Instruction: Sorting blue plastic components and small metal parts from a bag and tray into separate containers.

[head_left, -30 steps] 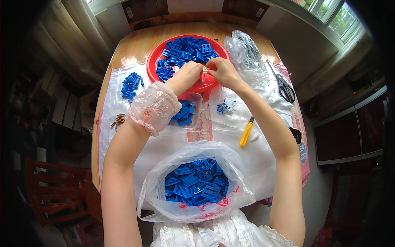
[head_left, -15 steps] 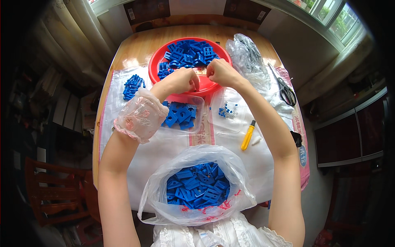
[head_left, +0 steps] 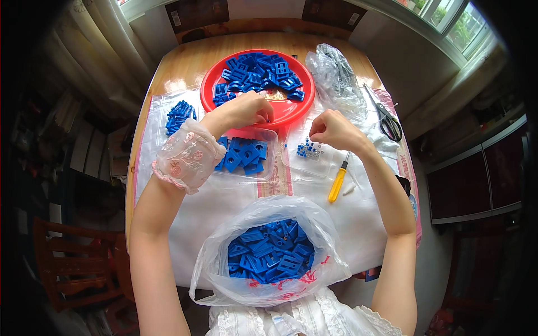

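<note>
Lying just to the left of the left wrist was a pile of narrow blue pegs (head_left: pixel 180 116). Flat blue plates (head_left: pixel 242 155) filled a shallow clear tray on the near side of the left hand (head_left: pixel 249 110). That hand was positioned over the near rim of a red basin (head_left: pixel 287 113), fingers curled downward; whether they gripped a part could not be told. Larger blue parts (head_left: pixel 252 70) were heaped in the basin beyond the left hand. On the near side of both hands, between the forearms, stood an open plastic bag (head_left: pixel 210 260) of similar blue pieces. Small blue and silvery pieces (head_left: pixel 307 149) lay in a second clear tray, directly below the fingertips of the right hand (head_left: pixel 332 131). The right fingers were drawn together; a held piece could not be confirmed. By judgement, these small pieces were light, stiff and prone to roll or slip, requiring a fingertip pinch across opposite sides; the plates were rigid, smooth and best held by the edges. A yellow-handled screwdriver (head_left: pixel 337 183) lay on the near side of the right hand, and scissors (head_left: pixel 388 123) lay to its right.
</note>
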